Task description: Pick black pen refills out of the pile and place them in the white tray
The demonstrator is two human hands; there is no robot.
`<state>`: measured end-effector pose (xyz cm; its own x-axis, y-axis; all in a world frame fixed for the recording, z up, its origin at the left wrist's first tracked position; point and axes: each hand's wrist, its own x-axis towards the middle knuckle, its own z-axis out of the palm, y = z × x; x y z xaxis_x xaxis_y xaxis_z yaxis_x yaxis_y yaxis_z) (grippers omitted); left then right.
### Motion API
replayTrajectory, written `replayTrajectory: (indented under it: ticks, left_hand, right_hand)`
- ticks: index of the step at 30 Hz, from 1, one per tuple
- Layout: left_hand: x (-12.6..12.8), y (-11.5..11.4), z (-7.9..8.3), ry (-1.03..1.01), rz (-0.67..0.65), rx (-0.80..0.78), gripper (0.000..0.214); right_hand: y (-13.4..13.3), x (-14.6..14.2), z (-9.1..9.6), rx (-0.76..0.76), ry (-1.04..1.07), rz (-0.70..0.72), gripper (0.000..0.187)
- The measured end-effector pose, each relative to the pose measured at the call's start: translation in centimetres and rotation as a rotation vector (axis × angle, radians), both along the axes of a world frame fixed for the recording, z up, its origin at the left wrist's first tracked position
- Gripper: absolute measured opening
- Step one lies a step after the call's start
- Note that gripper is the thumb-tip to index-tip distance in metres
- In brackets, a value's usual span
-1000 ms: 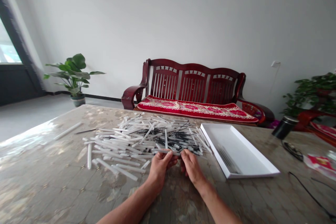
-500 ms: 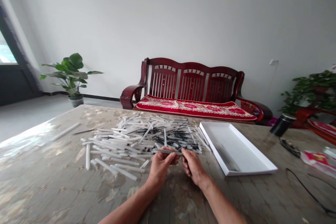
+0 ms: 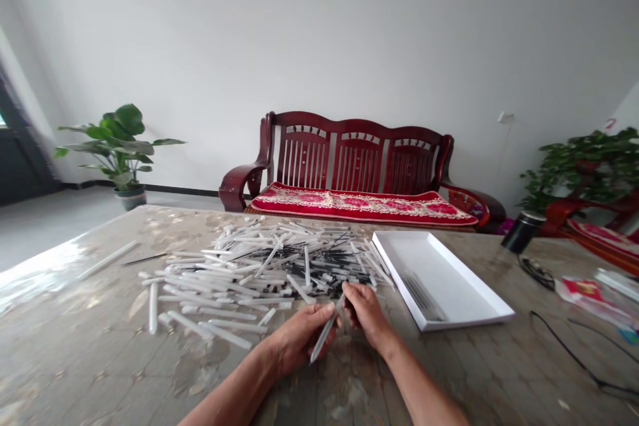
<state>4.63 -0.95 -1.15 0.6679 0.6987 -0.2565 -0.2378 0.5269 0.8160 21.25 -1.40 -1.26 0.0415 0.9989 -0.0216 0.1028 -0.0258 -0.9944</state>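
A pen (image 3: 325,335) with a translucent grey barrel is between my two hands above the near part of the table, slanting with its pointed end down to the left. My left hand (image 3: 302,339) is closed round its middle, the thumb on top. The fingers of my right hand (image 3: 367,313) pinch the upper end, hiding it. Just beyond my hands lies a loose heap of white pen barrels (image 3: 214,286), with small black parts (image 3: 327,266) among them. To the right, a shallow white box (image 3: 464,279) has several finished-looking pens (image 3: 423,296) along its left wall.
One barrel (image 3: 107,261) and a thin dark rod (image 3: 144,259) lie apart at the left of the patterned table (image 3: 90,359). At the right are a black cylinder (image 3: 523,231), glasses or cable-like dark wires (image 3: 564,349) and a plastic packet (image 3: 589,293). A red wooden bench (image 3: 359,160) stands behind.
The pen has swung from nearly level to a steep slant, its point now toward me. My left hand has turned and shifted left and down; the view has moved slightly right.
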Motion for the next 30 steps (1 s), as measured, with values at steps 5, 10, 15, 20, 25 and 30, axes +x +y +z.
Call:
replayTrajectory:
  ticks: [5,10,15,20,25,30]
  left_hand:
    - [0.3,0.6,-0.1,-0.050,0.230,-0.062,0.042]
    - [0.1,1.4,0.1,-0.114,0.473,-0.093,0.027]
    - [0.0,1.3,0.2,-0.147,0.567,-0.086,0.033]
    - [0.1,1.3,-0.1,-0.131,0.632,-0.049,0.043]
    - [0.1,1.6,-0.3,-0.123,0.716,-0.031,0.044]
    - [0.0,1.8,-0.3,-0.124,0.735,-0.051,0.037]
  right_hand:
    - [0.5,2.7,0.8,0.223,-0.536,-0.275,0.027]
    - [0.4,5.9,0.5,0.164,-1.091,-0.368,0.018]
    - [0.3,6.3,-0.7,0.170,-1.304,-0.297,0.014]
    - [0.6,6.4,-1.3,0.219,-1.296,-0.326,0.012]
    - [0.6,6.4,-1.3,0.158,-1.307,-0.335,0.012]
    - [0.6,6.5,-1.4,0.197,-1.286,-0.331,0.013]
